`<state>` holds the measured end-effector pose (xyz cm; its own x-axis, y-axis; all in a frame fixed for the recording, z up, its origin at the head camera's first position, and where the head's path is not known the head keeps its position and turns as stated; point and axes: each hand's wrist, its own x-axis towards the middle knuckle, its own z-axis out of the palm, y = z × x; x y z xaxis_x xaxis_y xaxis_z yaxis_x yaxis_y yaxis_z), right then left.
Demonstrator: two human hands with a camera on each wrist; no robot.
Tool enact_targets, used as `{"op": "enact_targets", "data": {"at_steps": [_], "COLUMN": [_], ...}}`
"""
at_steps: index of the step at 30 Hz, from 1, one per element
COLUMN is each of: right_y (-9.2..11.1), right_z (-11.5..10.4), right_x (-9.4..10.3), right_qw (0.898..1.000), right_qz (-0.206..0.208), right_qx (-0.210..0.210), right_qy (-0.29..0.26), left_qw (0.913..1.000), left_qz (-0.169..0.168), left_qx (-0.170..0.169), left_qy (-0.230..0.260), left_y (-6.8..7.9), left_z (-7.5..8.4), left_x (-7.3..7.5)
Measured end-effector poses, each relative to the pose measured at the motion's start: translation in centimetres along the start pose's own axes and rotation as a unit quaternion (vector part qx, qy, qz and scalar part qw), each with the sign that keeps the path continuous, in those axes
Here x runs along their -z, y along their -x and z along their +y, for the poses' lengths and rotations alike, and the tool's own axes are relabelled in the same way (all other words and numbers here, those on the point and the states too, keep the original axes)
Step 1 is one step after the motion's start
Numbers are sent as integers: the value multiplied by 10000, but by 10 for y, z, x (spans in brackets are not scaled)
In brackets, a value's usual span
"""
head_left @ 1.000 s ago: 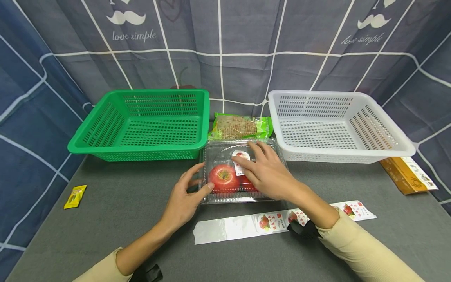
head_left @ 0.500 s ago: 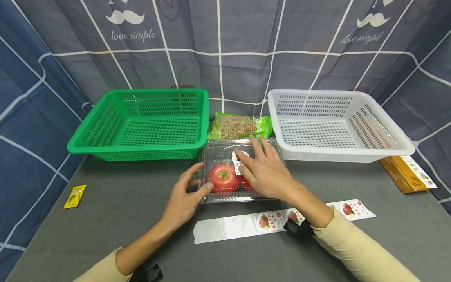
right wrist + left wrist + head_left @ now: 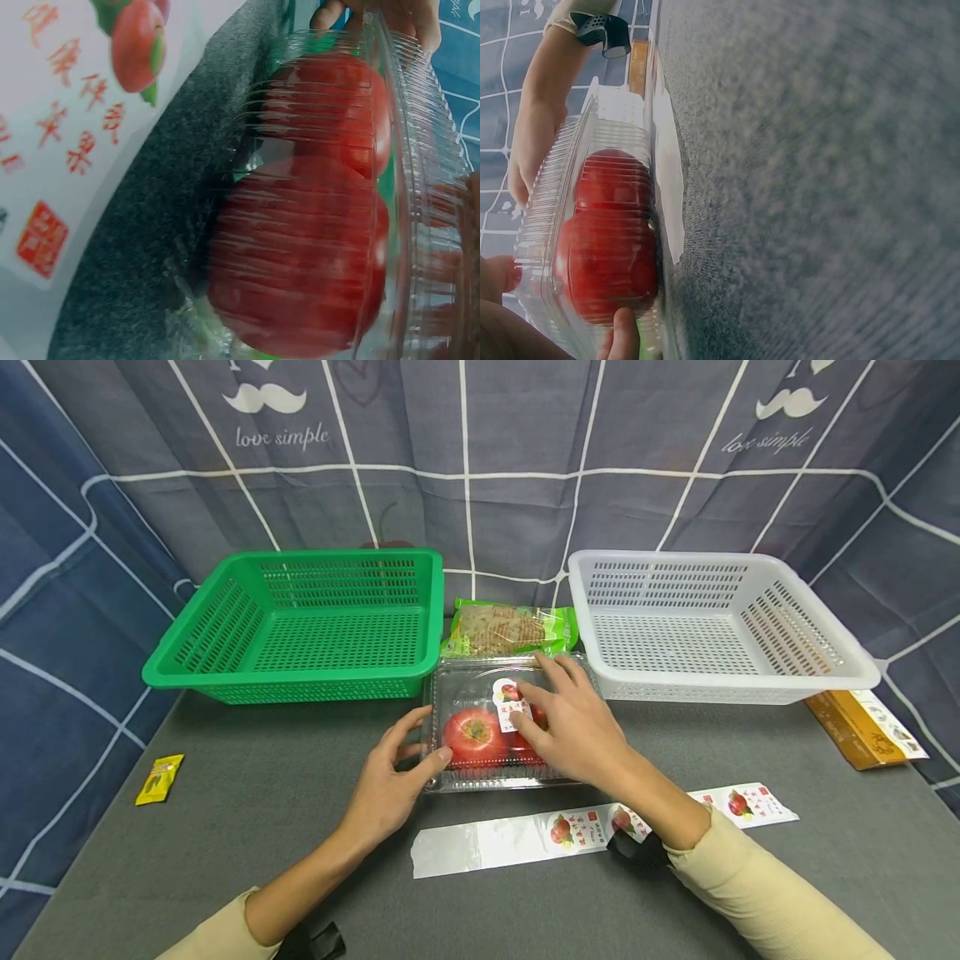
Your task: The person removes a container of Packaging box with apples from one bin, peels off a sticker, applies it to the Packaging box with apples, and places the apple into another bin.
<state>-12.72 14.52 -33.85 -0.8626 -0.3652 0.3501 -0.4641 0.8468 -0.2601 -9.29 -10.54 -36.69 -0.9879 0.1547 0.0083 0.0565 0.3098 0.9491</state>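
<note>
A clear plastic clamshell box [image 3: 480, 781] with red apples [image 3: 476, 737] inside lies on the grey table, its lid down. On the lid is a white label [image 3: 513, 703] with a round top and a fruit picture. My left hand [image 3: 390, 781] holds the box's left side, thumb over the front left corner of the lid and fingers along the side wall. My right hand [image 3: 581, 727] lies over the right part of the lid, fingers extended, index finger and thumb tips at the label's right edge. Two apples [image 3: 300, 255] show through the ribbed wall in the right wrist view.
A strip of labels [image 3: 517, 842] lies in front of the box, partly under my right forearm. Behind the box is a green food packet [image 3: 502, 628], between a green basket [image 3: 300, 681] and a white basket [image 3: 720, 685]. A yellow sachet [image 3: 160, 779] and a brown carton [image 3: 862, 735] lie at the sides.
My right fingertips have slid over the label and off to its right edge, so more of its round top shows. The left hand and box have stayed in place.
</note>
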Motion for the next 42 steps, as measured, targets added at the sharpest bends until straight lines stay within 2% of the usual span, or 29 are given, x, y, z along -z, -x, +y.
{"op": "enact_targets", "data": {"at_steps": [5,8,17,26,30,35,38,42], "right_y": [5,8,4,7,8,6,3,0], "right_z": [3,5,8,8,9,8,7,4], "right_x": [0,0,0,-2,-2,0,2,3], "right_qw": [9970,9945,9982,9951,9947,9974,9989,9966], "right_qz": [695,914,323,792,795,430,-37,-707], "right_qx": [122,174,494,382,422,488,468,194], "right_qy": [-332,-480,-90,-443,-492,-321,-39,374], "left_qw": [10000,10000,9997,9997,9996,9997,9998,9998], "left_qz": [2,53,34,-40,-72,-60,-28,-29], "left_qx": [-27,1,-70,-120,-124,-79,-34,13], "left_qy": [6,27,234,190,252,234,204,197], "left_y": [1,1,1,1,1,1,1,2], "left_z": [-1,-1,-2,-2,-2,-2,-2,-2], "left_x": [0,-1,-1,-1,-1,0,0,-1]}}
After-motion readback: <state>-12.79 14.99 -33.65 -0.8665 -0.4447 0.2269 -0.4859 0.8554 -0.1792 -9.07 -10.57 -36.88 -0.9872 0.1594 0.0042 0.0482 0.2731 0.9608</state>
